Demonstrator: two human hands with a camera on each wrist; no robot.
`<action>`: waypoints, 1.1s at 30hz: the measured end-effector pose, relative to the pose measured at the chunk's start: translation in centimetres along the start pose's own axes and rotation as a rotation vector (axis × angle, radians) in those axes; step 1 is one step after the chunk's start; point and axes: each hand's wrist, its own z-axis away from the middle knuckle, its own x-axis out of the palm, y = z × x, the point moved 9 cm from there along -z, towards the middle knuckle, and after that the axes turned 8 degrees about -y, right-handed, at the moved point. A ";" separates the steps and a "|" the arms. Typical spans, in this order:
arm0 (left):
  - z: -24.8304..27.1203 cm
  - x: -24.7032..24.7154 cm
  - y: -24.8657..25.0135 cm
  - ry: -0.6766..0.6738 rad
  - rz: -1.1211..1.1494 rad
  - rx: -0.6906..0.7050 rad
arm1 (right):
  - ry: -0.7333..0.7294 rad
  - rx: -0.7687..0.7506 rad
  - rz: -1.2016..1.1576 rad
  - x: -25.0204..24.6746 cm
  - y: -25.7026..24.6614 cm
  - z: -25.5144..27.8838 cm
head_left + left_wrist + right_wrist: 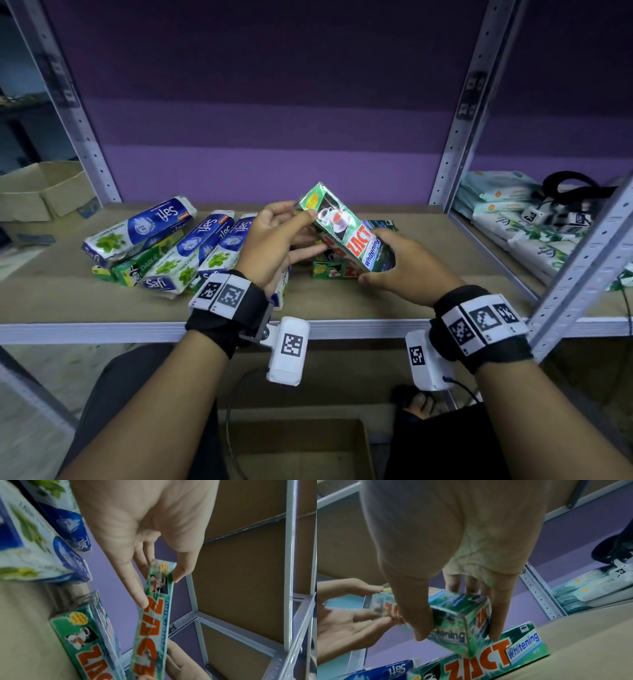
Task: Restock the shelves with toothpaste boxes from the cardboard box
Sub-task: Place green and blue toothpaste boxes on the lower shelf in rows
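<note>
I hold a green Zact toothpaste box (342, 224) tilted in the air over the shelf (342, 305) with both hands. My left hand (303, 230) pinches its far end, thumb on top and fingers beneath. The left wrist view shows that pinch on the Zact box (150, 628). My right hand (376, 257) grips the near end, thumb on one side and fingers on the other, seen around the box (458, 612) in the right wrist view. A second Zact box (334, 271) lies flat on the shelf just below. The open cardboard box (301, 448) sits on the floor between my arms.
Several blue-and-white Safi boxes (137, 229) and a green Darlie box (135, 270) lie heaped on the shelf's left half. Grey metal uprights (459, 120) frame the bay. Packs of wipes (513, 219) fill the neighbouring shelf at right. Another cardboard box (41, 195) sits far left.
</note>
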 end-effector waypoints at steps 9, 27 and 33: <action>1.0 0.7 -1.0 -0.189 -0.337 -0.116 | 0.029 0.030 0.157 -3.0 1.6 1.7; 1.6 1.0 -4.2 -0.322 -1.329 -0.272 | -0.262 0.170 0.273 -0.9 4.9 2.7; 1.6 1.6 -4.3 -0.396 -1.241 -0.237 | -0.309 0.178 0.279 -0.8 4.9 2.9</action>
